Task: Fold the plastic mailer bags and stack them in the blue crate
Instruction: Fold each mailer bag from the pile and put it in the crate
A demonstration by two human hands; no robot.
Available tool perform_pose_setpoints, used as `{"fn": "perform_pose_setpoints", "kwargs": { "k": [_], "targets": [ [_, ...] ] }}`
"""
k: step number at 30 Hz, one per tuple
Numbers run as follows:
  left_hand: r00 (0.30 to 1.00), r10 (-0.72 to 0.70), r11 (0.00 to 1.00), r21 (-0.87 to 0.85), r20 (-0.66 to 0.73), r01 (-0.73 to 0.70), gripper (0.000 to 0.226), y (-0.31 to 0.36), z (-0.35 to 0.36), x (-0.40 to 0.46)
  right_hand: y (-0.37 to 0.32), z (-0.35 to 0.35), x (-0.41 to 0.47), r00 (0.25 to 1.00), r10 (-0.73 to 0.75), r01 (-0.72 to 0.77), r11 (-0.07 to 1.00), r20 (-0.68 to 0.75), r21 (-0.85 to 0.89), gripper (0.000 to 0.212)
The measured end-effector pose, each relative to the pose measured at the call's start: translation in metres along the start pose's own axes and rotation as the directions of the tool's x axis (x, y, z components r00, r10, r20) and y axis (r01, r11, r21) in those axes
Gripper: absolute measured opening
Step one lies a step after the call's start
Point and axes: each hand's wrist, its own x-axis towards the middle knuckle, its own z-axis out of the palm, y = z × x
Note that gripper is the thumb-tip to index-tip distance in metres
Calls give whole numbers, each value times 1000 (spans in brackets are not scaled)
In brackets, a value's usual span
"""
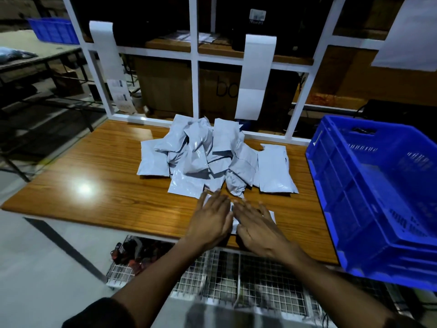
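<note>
1 flat pale-grey plastic mailer bag (272,215) pinned under 2 flattened palms near the front edge of the glossy wood-grain table (94,185), long axis running left to right. Left hand (210,218) and right hand (256,227) side by side on top, fingers straight and spread, pressing rather than gripping, with only slivers of the bag visible between and beside them. Just beyond the fingertips, a loose heap of grey plastic mailers (208,157), not yet folded by the look of it. Well to the right, the large blue plastic crate (331,174), tilted on the table's right end and seemingly empty; right hand nearer to it. Bare tabletop between bag and crate, so likely room for a sideways carry. Front edge close below the wrists, leaving little slack for a fold toward the body.
</note>
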Motion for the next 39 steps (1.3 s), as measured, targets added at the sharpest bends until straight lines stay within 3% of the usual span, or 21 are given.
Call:
{"fn": "perform_pose_setpoints", "kwargs": {
  "k": [3,5,10,28,34,39],
  "targets": [
    [965,-74,997,37,252,67,90,5,13,2,10,16,2,994,82,-76,994,68,-79,81],
    [942,-123,992,47,311,114,94,5,20,-1,14,19,4,991,117,-110,989,70,-98,80],
    [934,-179,984,56,310,170,89,7,28,2,13,20,6,991,133,-127,984,34,-126,79],
    [927,-172,983,125,334,137,84,7,39,-3,12,33,7,991,119,-125,982,-54,-144,72],
    [907,-193,980,120,376,158,75,10,35,-1,12,30,6,990,141,-137,980,19,-144,78],
    [867,-232,972,85,441,217,64,9,33,0,3,15,22,980,174,-157,976,100,-154,66]
  ]
}}
